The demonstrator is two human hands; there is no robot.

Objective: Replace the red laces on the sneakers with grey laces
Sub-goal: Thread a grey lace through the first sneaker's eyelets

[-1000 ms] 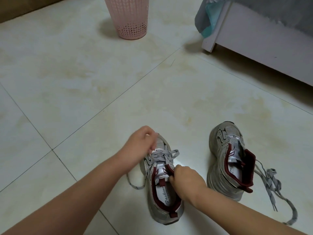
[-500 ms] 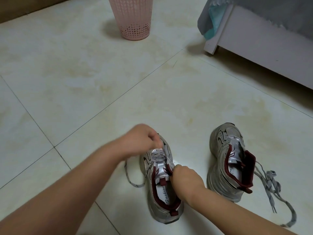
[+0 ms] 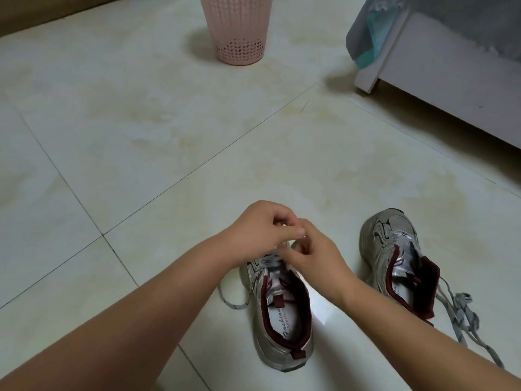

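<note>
Left hand (image 3: 258, 231): fingers curled, pinching the grey lace above the front of the near sneaker; fingertips meet those of the other hand.
Right hand (image 3: 311, 256): fingers curled, touching the left hand over the lacing; what it pinches is hidden, so its hold cannot be told for sure.
Grey lace, near shoe (image 3: 270, 259): threaded across the upper eyelets just under both hands; one loose end (image 3: 229, 300) trails on the floor below and left of the left hand.
Near sneaker (image 3: 282, 314): silver-grey with dark red collar, upright, directly beneath the hands, heel toward the person.
Second sneaker (image 3: 394, 255): same make, right of the right hand, apart from the first shoe, leaning outward.
Grey lace, second shoe (image 3: 462, 314): bunched loosely on the floor beside that shoe, farther right.
Floor (image 3: 141, 136): pale tiles under everything.
Pink basket (image 3: 239, 29): perforated, upright, well beyond the hands.
White furniture (image 3: 451, 88): far right of the hands, grey and teal cloth hanging at its corner.
</note>
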